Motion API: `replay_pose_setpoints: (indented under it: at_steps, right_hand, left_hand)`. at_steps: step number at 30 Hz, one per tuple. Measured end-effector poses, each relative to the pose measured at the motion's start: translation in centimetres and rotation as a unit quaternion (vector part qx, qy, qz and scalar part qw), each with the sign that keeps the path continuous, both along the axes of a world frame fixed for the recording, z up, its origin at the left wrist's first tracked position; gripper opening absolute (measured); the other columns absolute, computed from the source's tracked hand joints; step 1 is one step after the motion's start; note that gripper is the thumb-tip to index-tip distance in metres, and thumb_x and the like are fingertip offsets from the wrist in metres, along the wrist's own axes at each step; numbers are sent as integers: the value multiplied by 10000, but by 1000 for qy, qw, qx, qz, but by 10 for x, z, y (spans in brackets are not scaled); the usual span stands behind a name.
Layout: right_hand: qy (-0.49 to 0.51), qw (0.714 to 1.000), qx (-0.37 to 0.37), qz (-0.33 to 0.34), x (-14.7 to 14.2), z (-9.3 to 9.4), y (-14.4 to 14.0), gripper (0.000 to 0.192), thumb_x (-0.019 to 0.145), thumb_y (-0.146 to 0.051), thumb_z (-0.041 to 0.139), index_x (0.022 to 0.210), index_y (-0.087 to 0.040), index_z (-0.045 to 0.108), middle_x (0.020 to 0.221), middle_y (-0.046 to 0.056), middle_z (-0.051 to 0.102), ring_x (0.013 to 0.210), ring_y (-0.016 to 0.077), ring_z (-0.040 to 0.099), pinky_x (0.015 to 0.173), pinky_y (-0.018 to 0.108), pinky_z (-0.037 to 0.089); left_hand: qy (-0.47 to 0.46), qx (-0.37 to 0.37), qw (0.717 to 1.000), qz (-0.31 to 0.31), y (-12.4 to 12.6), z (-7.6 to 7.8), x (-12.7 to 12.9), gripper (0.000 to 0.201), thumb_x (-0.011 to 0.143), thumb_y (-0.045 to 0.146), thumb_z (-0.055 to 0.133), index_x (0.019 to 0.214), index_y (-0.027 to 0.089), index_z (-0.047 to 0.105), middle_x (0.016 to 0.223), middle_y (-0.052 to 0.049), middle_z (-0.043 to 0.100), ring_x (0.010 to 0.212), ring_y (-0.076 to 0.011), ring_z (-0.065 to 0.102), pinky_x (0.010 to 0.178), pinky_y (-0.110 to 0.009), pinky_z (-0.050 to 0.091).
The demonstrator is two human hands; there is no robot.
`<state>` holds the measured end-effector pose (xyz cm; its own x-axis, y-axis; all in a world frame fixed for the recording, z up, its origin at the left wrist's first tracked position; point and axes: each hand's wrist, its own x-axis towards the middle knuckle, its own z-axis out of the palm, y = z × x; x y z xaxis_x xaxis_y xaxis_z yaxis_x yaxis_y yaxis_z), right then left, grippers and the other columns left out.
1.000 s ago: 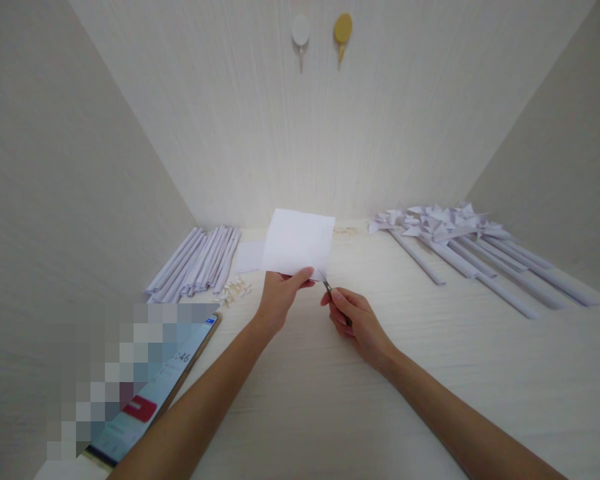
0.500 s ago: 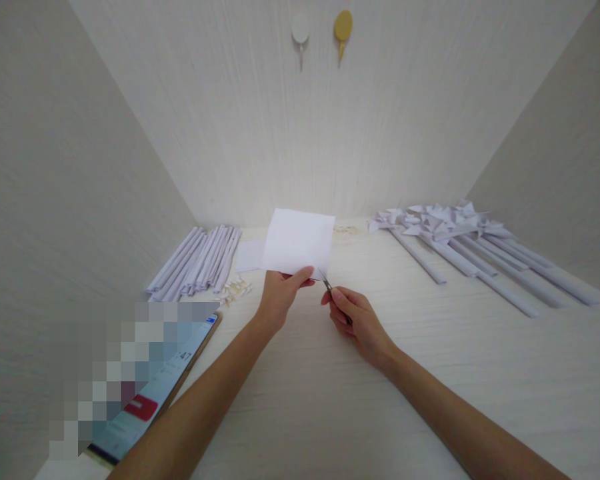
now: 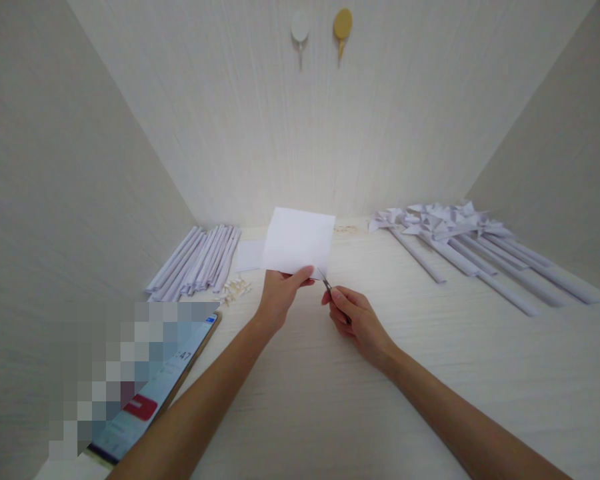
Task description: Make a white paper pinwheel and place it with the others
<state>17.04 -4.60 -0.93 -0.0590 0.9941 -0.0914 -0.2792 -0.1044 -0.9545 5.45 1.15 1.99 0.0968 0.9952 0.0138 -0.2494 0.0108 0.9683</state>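
- Our left hand (image 3: 279,293) pinches the white paper (image 3: 299,239) by its near edge, above the bench (image 3: 290,400).
- Our right hand (image 3: 355,313) grips the small scissors (image 3: 327,287), blades at the paper's near right corner.

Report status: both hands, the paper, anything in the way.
Left hand gripping white paper sheet. Right hand holding small scissors at its near-right corner. Nothing seen between scissors and sheet.
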Motion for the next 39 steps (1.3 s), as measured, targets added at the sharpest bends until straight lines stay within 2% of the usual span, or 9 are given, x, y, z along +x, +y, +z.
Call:
replay_pose_setpoints:
  at_steps: [21,29,39]
  right_hand:
    - [-6,1000,-7,-3,-2,1,-1,285,732,-441,489,658,-166,478,408,-110,240,329,22,163,325,187,91]
    - [-9,1000,-5,-7,-1,1,-1,283,735,-436,494,663,-163,485,411,-107,251,333,23,168,330,191,92]
    - [-6,1000,-3,-14,-1,-1,0,285,718,-444,507,665,-165,497,409,-106,244,333,28,155,335,201,84]
  left_hand:
    - [4,6,1000,1,0,1,0,282,520,182,691,791,121,646,691,-7,651,597,-101,571,529,-206,492]
    - [11,6,1000,3,-1,1,0,217,521,186,685,722,115,639,673,-7,645,579,-99,564,541,-217,499]
    - [7,7,1000,4,-1,1,0,277,514,187,686,779,123,643,676,-5,645,590,-103,565,545,-222,499]
